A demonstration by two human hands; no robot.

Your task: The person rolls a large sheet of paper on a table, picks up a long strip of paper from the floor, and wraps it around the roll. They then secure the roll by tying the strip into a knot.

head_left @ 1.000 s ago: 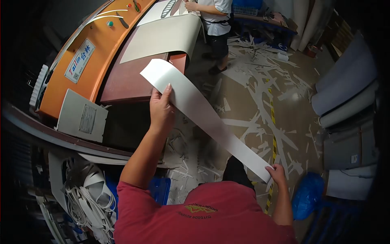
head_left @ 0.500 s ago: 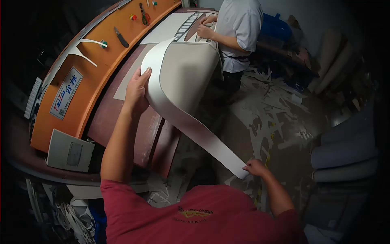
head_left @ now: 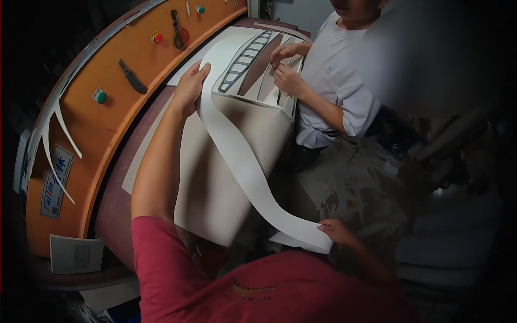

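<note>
A long white strip of sheet material (head_left: 239, 161) runs from the table down toward my body. My left hand (head_left: 192, 89) pinches its upper part, thumb on top, over the sheet on the table. Low on the right, my right hand (head_left: 335, 231) grips the strip's near end, which curls under itself. Beneath the strip a wide beige sheet (head_left: 215, 183) drapes over the table edge. Just beyond my left hand lies a dark ladder-shaped cutting die (head_left: 245, 62) on the pale material.
A co-worker in a white shirt (head_left: 344, 81) stands across, hands over the table's far side. The orange machine beam (head_left: 116, 116) on the left carries a knife (head_left: 132, 78), scissors (head_left: 180, 32) and buttons. White offcuts (head_left: 358, 188) litter the floor.
My left hand has moved up and the strip has slid farther along the table. The strip's near end now folds under at my right hand. The view has shifted toward the co-worker.
</note>
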